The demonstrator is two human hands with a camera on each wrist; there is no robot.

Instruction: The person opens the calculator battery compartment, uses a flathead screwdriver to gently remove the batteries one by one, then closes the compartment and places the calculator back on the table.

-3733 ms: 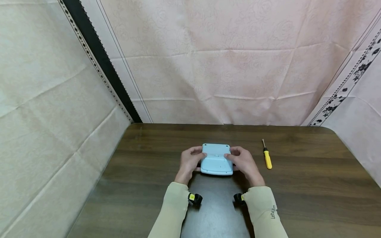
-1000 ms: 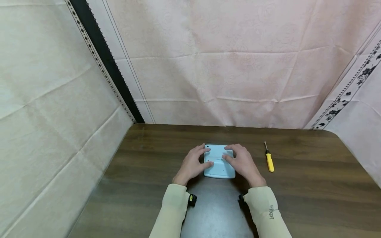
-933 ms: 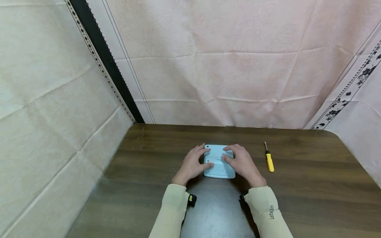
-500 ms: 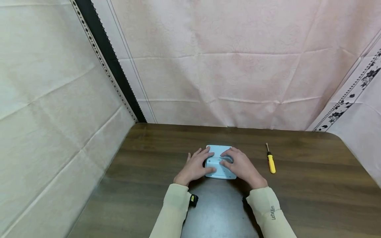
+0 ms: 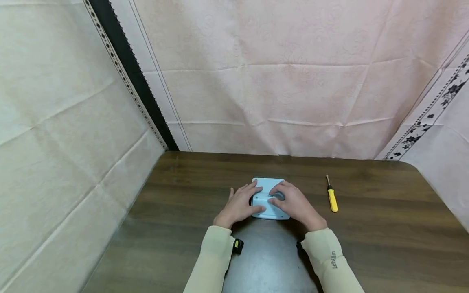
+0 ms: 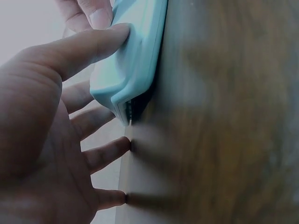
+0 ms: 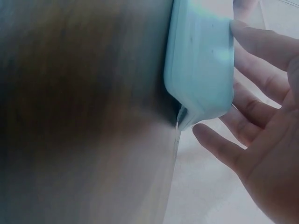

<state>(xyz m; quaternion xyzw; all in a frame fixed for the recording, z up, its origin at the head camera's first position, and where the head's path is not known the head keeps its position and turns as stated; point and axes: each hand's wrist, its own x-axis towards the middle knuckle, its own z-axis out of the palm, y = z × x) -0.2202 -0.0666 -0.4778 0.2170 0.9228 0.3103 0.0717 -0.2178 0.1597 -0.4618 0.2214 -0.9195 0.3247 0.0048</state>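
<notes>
A light blue calculator lies face down on the table, its back with small screw holes turned up. Across its left part rests my left hand, thumb and forefinger touching the back. In the left wrist view that thumb presses on the casing, while the other fingers spread out past its side. My right hand reaches over the right part, thumb and bent forefinger on the middle of the back. The right wrist view shows the calculator's casing beside the right fingers; their tips are partly hidden.
A screwdriver with a yellow handle lies to the right of the calculator on the brown wooden table. A grey mat-like area spreads between the forearms. Pale cloth hangs behind the table.
Both hands have gone from gripping the calculator's side edges to resting over its back. In the last second, the right thumb and forefinger slid left to its middle. The screwdriver stays put.
</notes>
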